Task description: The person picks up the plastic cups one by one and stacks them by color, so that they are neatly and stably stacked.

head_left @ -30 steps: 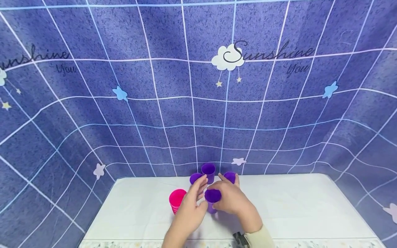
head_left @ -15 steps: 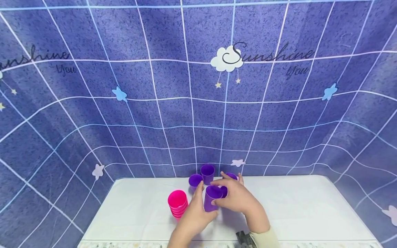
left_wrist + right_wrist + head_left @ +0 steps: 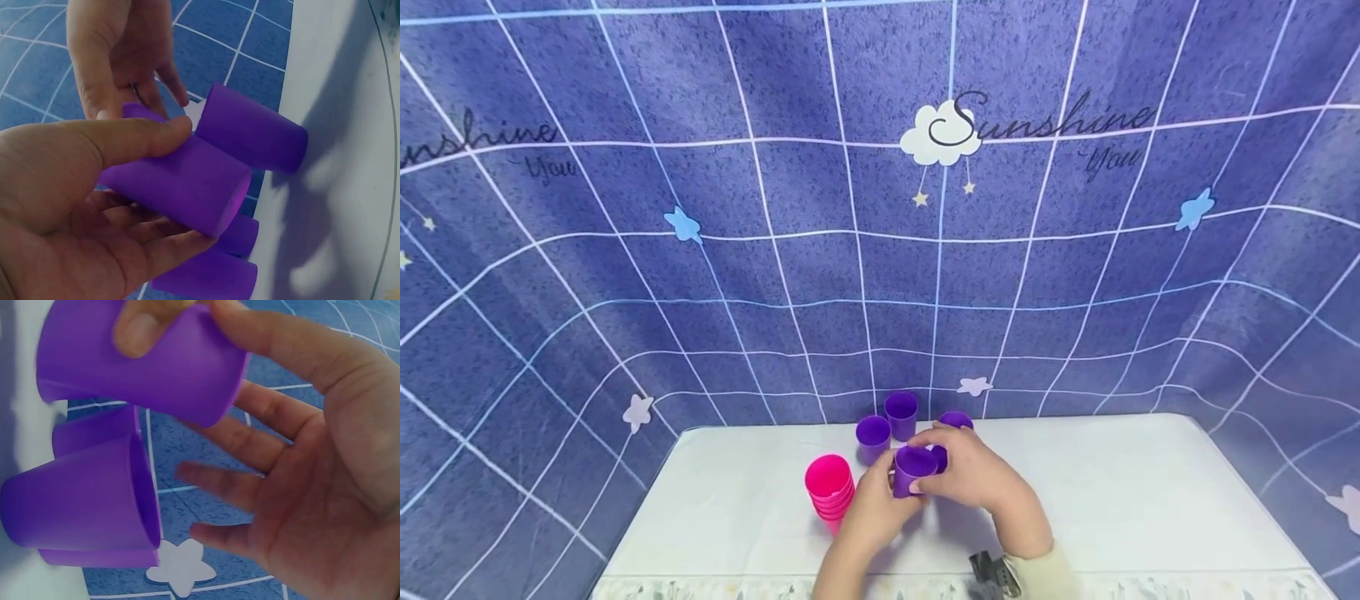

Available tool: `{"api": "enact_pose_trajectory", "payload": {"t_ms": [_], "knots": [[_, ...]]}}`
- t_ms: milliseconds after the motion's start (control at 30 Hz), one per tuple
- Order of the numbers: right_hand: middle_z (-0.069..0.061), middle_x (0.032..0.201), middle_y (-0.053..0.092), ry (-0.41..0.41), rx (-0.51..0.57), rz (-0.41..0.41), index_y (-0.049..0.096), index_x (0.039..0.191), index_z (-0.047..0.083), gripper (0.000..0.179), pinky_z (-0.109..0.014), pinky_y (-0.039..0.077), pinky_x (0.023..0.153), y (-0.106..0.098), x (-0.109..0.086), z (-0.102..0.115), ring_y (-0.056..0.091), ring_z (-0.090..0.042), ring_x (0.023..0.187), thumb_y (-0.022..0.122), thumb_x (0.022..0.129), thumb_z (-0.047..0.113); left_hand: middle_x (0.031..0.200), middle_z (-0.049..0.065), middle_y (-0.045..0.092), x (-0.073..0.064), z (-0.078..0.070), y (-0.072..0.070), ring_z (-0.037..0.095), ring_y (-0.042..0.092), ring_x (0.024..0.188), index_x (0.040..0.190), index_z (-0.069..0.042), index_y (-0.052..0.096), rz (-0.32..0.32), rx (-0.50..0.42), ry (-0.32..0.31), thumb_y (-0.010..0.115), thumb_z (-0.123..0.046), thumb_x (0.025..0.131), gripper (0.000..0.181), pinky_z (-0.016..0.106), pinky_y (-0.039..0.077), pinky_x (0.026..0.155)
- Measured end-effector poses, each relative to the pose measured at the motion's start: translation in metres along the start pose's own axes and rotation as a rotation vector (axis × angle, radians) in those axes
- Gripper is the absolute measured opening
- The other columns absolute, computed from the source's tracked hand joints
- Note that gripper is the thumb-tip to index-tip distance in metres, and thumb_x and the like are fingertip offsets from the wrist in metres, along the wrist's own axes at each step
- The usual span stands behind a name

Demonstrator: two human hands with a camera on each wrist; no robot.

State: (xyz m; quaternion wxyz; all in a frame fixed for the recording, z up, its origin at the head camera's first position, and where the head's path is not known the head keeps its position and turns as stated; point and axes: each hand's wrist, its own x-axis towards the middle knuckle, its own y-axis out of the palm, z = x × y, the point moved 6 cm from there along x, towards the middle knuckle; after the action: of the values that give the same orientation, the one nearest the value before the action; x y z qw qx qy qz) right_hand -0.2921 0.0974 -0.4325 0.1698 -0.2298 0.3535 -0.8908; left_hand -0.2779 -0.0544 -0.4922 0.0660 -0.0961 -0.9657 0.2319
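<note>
Between my hands is a purple cup [image 3: 914, 477], mouth up in the head view. My left hand [image 3: 874, 510] grips it from the left, with the thumb [image 3: 147, 137] across its side and the fingers under it in the left wrist view. My right hand [image 3: 976, 468] pinches the same cup at its rim, its other fingers spread apart. Just beyond the right fingers, another purple cup [image 3: 87, 500] stands upright, partly covered in the head view. Two more purple cups, a left one [image 3: 873, 435] and a far one [image 3: 902, 414], stand behind the left hand.
A stack of pink cups [image 3: 831, 492] stands left of my left hand, its lower part partly covered by the wrist. One purple cup [image 3: 956, 420] shows behind my right hand. The white tabletop [image 3: 1120, 500] ends at a blue patterned curtain [image 3: 1075, 333].
My left hand has gone from beside the purple cup to gripping it, and the cup has risen slightly. The right hand stays at the rim, while its fingers have moved off the cup behind.
</note>
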Motion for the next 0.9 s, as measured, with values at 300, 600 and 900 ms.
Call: {"api": "enact_pose_trajectory", "payload": {"t_ms": [300,600,900], "knots": [[-0.012,0.123,0.072,0.154,-0.045,-0.107,0.076,0.119,0.007,0.051,-0.058,0.050,0.108,-0.013,0.005,-0.008,0.063,-0.036,0.123,0.087,0.070,0.000,0.130,0.017,0.071,0.011,0.009,-0.005,0.034,0.069,0.122,0.145,-0.007,0.053,-0.145,0.023,-0.019,0.083,-0.012,0.078,0.074,0.057,0.053,0.107],[-0.017,0.116,0.061,0.371,-0.117,-0.112,0.073,0.124,0.007,0.062,-0.056,0.054,0.100,-0.008,0.002,-0.020,0.057,-0.034,0.113,0.095,0.066,0.010,0.128,0.016,0.071,0.003,0.010,-0.001,0.034,0.067,0.122,0.141,-0.007,0.054,-0.168,0.036,-0.070,0.078,-0.011,0.077,0.069,0.059,0.051,0.109],[-0.016,0.132,0.051,0.449,-0.224,-0.120,0.069,0.134,0.010,0.079,-0.057,0.057,0.099,-0.006,-0.005,-0.023,0.048,-0.040,0.125,0.096,0.061,0.019,0.132,0.015,0.070,-0.005,0.019,0.016,0.037,0.065,0.128,0.141,-0.007,0.056,-0.195,0.048,-0.121,0.079,-0.009,0.077,0.068,0.062,0.049,0.111]]}}
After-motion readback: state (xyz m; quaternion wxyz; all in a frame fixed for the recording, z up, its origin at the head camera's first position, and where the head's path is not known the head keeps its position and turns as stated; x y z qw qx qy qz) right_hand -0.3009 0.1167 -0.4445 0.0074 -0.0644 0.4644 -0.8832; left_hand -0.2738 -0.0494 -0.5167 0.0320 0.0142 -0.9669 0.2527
